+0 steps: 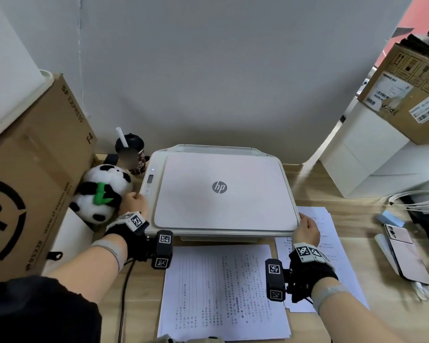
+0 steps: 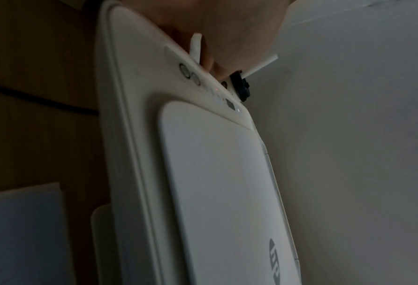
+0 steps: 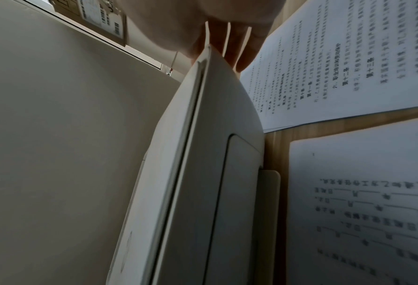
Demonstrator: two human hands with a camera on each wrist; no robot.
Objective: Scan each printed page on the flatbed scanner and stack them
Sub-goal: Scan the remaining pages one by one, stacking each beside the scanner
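A white HP flatbed scanner [image 1: 218, 189] sits mid-desk with its lid [image 2: 217, 173] down. My left hand [image 1: 134, 203] curls over the scanner's left edge beside the control buttons [image 2: 185, 72]. At the front right corner, my right hand [image 1: 307, 227] pinches the lid edge [image 3: 203, 63], thumb on top and fingers [image 3: 237, 48] down the side. One printed page [image 1: 223, 293] lies face up in front of the scanner. A stack of printed pages [image 1: 330, 233] lies to the right, partly under my right wrist.
A panda plush [image 1: 102, 191], a lidded cup with a straw [image 1: 131, 154] and a large cardboard box [image 1: 30, 184] crowd the left. A black cable [image 1: 124, 293] runs down the desk. A phone [image 1: 406, 253], white cables [image 1: 416, 199] and white boxes [image 1: 369, 157] are right.
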